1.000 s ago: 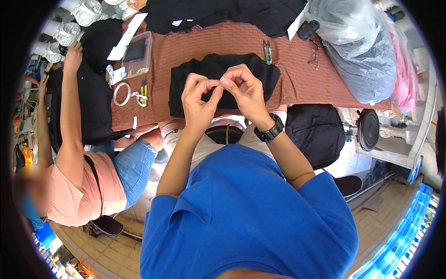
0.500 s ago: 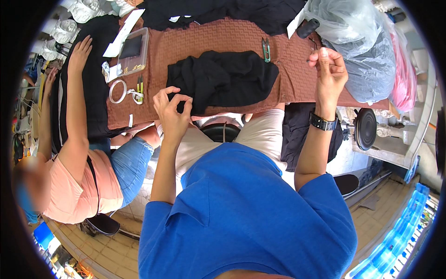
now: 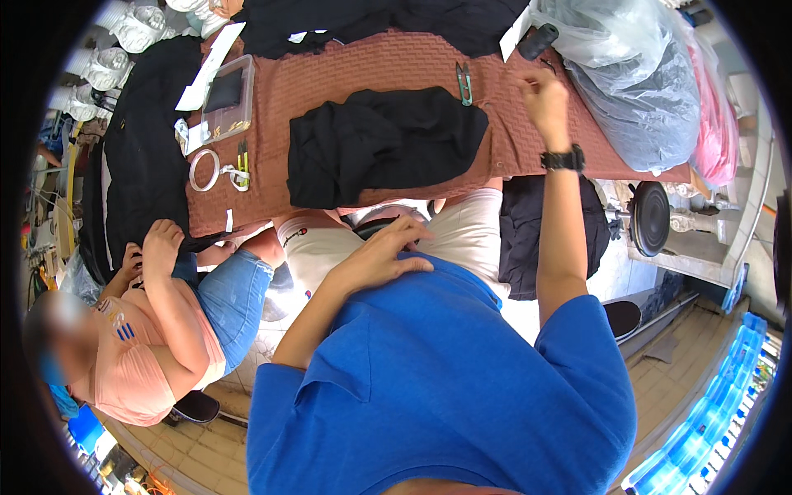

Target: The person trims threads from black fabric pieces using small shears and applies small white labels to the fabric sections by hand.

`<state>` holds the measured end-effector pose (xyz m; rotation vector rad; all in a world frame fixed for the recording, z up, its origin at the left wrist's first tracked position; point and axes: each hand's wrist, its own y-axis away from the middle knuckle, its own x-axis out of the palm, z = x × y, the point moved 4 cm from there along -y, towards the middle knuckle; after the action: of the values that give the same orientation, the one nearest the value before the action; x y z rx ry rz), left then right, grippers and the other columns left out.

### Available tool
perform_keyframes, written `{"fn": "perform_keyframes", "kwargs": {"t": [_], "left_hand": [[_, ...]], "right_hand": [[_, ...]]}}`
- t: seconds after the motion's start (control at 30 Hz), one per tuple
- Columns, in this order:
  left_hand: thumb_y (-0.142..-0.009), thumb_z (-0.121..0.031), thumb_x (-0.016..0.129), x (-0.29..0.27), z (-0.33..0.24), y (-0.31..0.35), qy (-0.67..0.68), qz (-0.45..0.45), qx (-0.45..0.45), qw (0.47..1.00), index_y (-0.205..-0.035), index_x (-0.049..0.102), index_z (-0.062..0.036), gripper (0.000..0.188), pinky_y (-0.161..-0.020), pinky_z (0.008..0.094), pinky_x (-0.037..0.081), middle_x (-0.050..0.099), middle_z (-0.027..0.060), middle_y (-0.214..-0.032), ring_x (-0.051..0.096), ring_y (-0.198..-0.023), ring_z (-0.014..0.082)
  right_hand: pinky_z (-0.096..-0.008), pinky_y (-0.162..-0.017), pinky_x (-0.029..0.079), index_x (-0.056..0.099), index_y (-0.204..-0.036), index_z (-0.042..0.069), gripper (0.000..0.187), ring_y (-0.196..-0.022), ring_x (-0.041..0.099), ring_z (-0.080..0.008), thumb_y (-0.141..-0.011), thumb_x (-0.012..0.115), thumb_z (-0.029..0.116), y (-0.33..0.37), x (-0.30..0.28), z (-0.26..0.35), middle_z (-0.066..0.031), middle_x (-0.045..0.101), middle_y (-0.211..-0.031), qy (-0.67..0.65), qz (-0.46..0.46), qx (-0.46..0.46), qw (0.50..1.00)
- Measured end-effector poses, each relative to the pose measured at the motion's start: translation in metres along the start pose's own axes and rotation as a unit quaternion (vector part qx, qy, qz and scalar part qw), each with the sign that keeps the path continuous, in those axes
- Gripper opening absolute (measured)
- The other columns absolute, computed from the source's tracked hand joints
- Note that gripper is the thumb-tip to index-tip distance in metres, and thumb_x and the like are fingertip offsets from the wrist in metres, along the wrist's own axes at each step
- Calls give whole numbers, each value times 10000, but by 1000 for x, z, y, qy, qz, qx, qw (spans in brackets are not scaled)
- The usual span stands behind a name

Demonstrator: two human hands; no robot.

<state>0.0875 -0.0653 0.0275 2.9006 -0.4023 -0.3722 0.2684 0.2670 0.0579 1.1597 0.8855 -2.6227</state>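
My left hand (image 3: 392, 254) rests by the hem of my blue shirt, over my lap, its thumb and fingers apart and nothing visible in it. Over the right part of the brown table cover, my right hand (image 3: 544, 97) is raised with its fingers curled together. It is slightly blurred, and whatever it pinches, if anything, cannot be made out. Between the two lies a bunched black garment (image 3: 388, 140) at the table's near edge. A pair of green-handled thread snips (image 3: 464, 85) sits just beyond the garment, and a black thread spool (image 3: 539, 41) lies past my right hand.
Large plastic bags (image 3: 631, 107) fill the table's right end. At left are a clear plastic box (image 3: 246, 103), a white ring (image 3: 205, 170) and yellow-handled snips (image 3: 242, 161). A co-worker in a peach top (image 3: 136, 375) sits at left beside black cloth (image 3: 153, 132). More black fabric lies along the far edge.
My left hand has dropped from beside the black garment to my lap and opened out. My right hand has shifted left and slightly farther away. The co-worker's hands have come back from the black cloth.
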Motion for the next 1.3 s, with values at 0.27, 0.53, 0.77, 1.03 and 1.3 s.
{"fn": "perform_keyframes", "kwargs": {"t": [0.27,0.53,0.77,1.03,1.3], "left_hand": [[-919,-122,735,-29,3,2,-46,-96,-16,994,-1304,666,-84,393,-862,322,525,600,96,-1243,628,-980,203],[-908,-121,743,-43,18,19,-44,-149,-26,988,-1268,686,-72,367,-874,338,510,645,84,-1139,638,-998,222],[-917,-118,739,-59,29,28,-18,-206,-10,978,-1234,702,-49,326,-842,322,520,682,82,-1100,665,-960,206],[-933,-92,716,-71,20,23,-33,-218,3,975,-1221,697,-20,298,-804,295,527,687,88,-1074,674,-904,185],[-927,-59,741,-133,21,33,-38,-427,59,902,-1140,701,-27,219,-731,246,495,630,30,-968,600,-803,94]], "right_hand": [[-469,-859,579,801,-896,60,158,-911,729,-406,-788,694,102,-13,79,-27,-248,739,-916,61,46,71,995],[-416,-827,590,773,-843,51,97,-839,745,-369,-775,714,88,-13,100,-38,-207,750,-847,-25,12,128,991],[-382,-747,578,673,-914,37,213,-747,738,-262,-757,811,78,-6,94,-40,-115,741,-781,-88,-44,197,975],[-369,-726,577,658,-898,26,279,-722,720,-243,-734,873,96,-4,103,-33,-108,725,-758,-93,-105,219,966],[-382,-780,551,672,-960,20,356,-840,692,-277,-765,894,220,6,68,20,-129,721,-878,-48,-145,47,987]]}}
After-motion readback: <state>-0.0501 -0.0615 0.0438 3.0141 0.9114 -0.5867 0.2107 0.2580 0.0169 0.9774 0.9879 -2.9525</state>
